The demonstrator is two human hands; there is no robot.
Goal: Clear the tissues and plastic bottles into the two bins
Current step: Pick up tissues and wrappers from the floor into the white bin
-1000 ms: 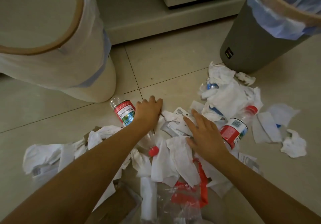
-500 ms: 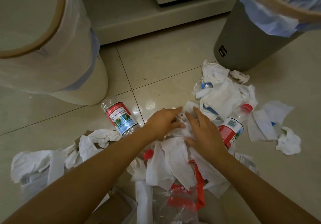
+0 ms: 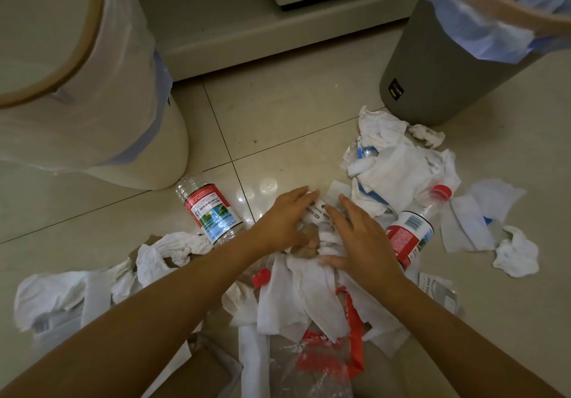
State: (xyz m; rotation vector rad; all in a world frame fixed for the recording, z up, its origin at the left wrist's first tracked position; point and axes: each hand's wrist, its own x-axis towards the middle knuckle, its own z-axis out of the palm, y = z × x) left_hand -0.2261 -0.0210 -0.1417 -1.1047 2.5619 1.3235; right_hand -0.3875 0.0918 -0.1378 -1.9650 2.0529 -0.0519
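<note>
On a pale tiled floor (image 3: pixel 278 125), crumpled tissues (image 3: pixel 312 277) lay heaped at lower centre. The left hand (image 3: pixel 285 221) and right hand (image 3: pixel 360 237) pressed together on them, fingers loosely spread. 2 bottles (image 3: pixel 210 209) (image 3: pixel 411 234) flanked the hands; 2 bins (image 3: pixel 102 110) (image 3: pixel 438 67) occupied the upper corners.

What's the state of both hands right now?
Left hand: fingers fairly straight, pressing on the tissue pile in the middle, not gripping anything.
Right hand: fingers straight, pressing on the same pile from the other side, nothing gripped.
</note>
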